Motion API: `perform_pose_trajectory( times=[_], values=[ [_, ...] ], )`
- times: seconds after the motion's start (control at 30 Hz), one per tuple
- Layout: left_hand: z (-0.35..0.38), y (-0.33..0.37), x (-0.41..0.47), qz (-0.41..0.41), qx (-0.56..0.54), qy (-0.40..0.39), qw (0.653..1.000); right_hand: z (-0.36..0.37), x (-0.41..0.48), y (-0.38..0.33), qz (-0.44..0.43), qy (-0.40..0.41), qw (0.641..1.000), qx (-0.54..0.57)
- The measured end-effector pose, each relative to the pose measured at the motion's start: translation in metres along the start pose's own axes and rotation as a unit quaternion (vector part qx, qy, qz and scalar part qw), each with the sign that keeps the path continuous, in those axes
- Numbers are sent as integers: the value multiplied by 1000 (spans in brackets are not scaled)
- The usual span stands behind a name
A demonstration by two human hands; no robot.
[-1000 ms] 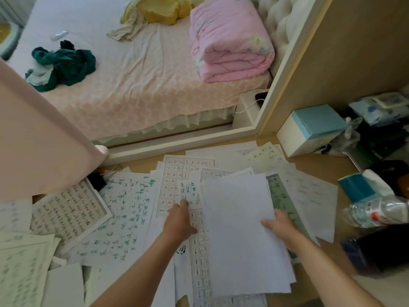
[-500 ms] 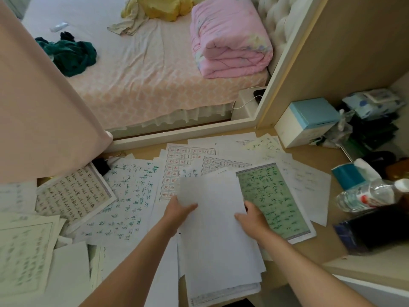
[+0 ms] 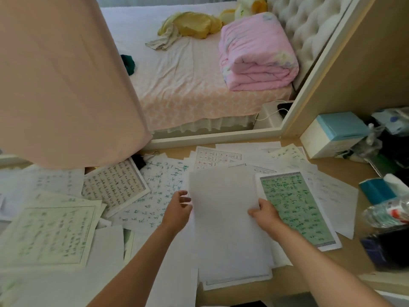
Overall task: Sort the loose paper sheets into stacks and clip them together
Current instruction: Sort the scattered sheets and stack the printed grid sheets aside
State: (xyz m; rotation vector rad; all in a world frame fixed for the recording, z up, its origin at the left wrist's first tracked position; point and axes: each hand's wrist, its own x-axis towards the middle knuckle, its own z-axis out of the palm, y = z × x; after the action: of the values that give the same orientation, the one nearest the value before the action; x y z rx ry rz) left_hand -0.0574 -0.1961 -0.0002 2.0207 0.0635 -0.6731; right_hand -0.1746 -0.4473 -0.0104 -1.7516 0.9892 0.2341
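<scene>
Stack of plain white paper sheets [image 3: 228, 229] is held at lower centre of the frame, over the near edge of the light wooden desk [image 3: 345, 171]. Its sheets are fanned unevenly at the bottom and right.

Right hand [image 3: 264, 212]: the stack's right edge is pinched about halfway up, thumb on top, fingers hidden beneath. Left hand [image 3: 178, 209]: fingers are loosely bent at the stack's left edge. Whether a sheet is actually gripped cannot be told, as the edge is blurred.

Green-printed sheet with a patterned border [image 3: 294, 209] lies just right of the stack, partly under the right hand. Loose sheets with green handwriting [image 3: 163, 189] are spread left of centre. Small dark object [image 3: 139, 161] at the foot of the pale pink fabric drape [image 3: 66, 85] may be a binder clip, too small to confirm.

Handling, as judged: the stack is light, thin and floppy, so sag is expected if it is held by one edge. The sheets are smooth and will slide on each other, so alignment is lost without pressure. Both long edges should be taken at mid-height and the stack tapped on the desk to square it. One corner should then be pinched firmly for clipping. Creasing or tearing is risked if a single sheet is pulled
</scene>
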Motion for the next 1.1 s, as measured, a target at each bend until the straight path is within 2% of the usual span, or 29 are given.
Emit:
perform_pose_trajectory(
  times=[0.07, 0.13, 0.17, 0.23, 0.3, 0.37, 0.43, 0.53, 0.63, 0.7, 0.73, 0.77, 0.83, 0.87, 0.9, 0.93, 1.0, 1.1],
  values=[
    [-17, -24, -4, 56, 175, 52, 982, 9, 2, 1, 11, 49, 999, -18],
    [-32, -47, -7, 65, 308, 49, 948, 16, 3, 0, 29, 90, 995, -35],
    [-38, -58, -7, 53, 362, 30, 930, 19, 3, -1, 29, 107, 991, -74],
    [-46, -76, -7, 32, 427, -13, 904, 26, -2, -5, -25, 134, 957, -257],
    [-49, -92, -4, 40, 450, -23, 892, 42, -12, -12, -145, 119, 904, -385],
    [-49, -102, -2, 64, 466, -13, 882, 66, -25, -19, -253, 15, 882, -398],
    [-49, -110, -1, 109, 463, 12, 880, 95, -35, -20, -312, -98, 854, -405],
    [-53, -117, -1, 203, 448, 48, 869, 129, -46, -19, -299, -162, 838, -427],
    [-69, -115, -3, 244, 402, 77, 879, 142, -48, -17, -267, -140, 835, -460],
    [-81, -103, -3, 197, 339, 118, 912, 146, -49, -18, -254, -117, 841, -464],
    [-86, -98, -4, 175, 315, 131, 923, 149, -51, -21, -241, -102, 857, -443],
    [-91, -93, -6, 171, 294, 141, 930, 152, -55, -27, -215, -84, 891, -392],
    [-99, -82, -16, 192, 262, 125, 937, 159, -65, -49, -107, -76, 972, -193],
    [-101, -78, -24, 203, 254, 84, 942, 162, -69, -60, -35, -92, 993, -61],
    [-101, -77, -33, 215, 246, 27, 945, 163, -71, -70, 38, -110, 992, 47],
    [-97, -79, -41, 220, 248, -34, 943, 163, -73, -77, 90, -127, 982, 107],
    [-88, -83, -58, 213, 250, -148, 933, 161, -75, -83, 114, -139, 980, 83],
    [-83, -85, -74, 136, 199, -249, 938, 161, -76, -69, 92, -75, 989, -88]
  ],
)
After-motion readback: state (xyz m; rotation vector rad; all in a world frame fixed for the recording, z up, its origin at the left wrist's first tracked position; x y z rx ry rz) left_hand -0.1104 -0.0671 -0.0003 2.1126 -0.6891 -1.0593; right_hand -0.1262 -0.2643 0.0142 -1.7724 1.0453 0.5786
